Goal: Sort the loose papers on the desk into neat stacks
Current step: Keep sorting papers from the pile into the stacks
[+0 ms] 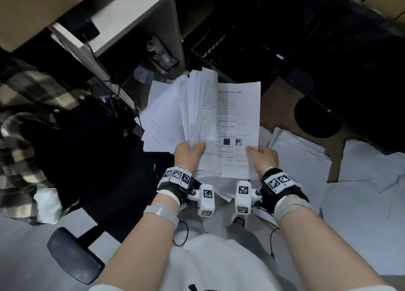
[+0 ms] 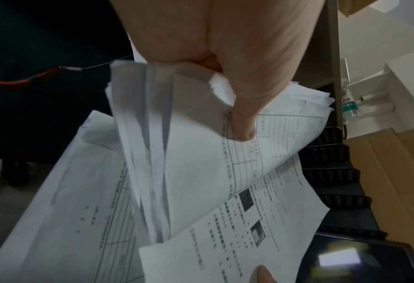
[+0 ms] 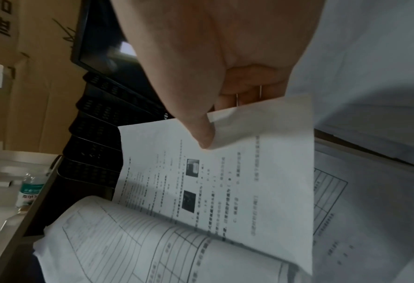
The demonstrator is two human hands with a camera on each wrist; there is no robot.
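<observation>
My left hand (image 1: 190, 153) grips a fanned bundle of white sheets (image 1: 175, 113) near its lower edge, thumb on a ruled form (image 2: 247, 153). The same bundle shows in the left wrist view, splayed below my left hand (image 2: 239, 107). My right hand (image 1: 262, 157) pinches one printed sheet with two small dark photos (image 1: 240, 119) at its bottom right corner; the sheet overlaps the bundle's right side. In the right wrist view the thumb (image 3: 204, 134) presses on that sheet (image 3: 237, 181), fingers curled behind it. More loose papers (image 1: 300, 152) lie on the desk at the right.
A black mesh file rack (image 1: 221, 49) stands behind the papers. A dark tablet (image 2: 360, 262) and cardboard boxes (image 2: 392, 172) are on the right. A black office chair (image 1: 87, 159) with a plaid garment (image 1: 24, 115) is at the left. A water bottle (image 3: 30, 188) stands on the side shelf.
</observation>
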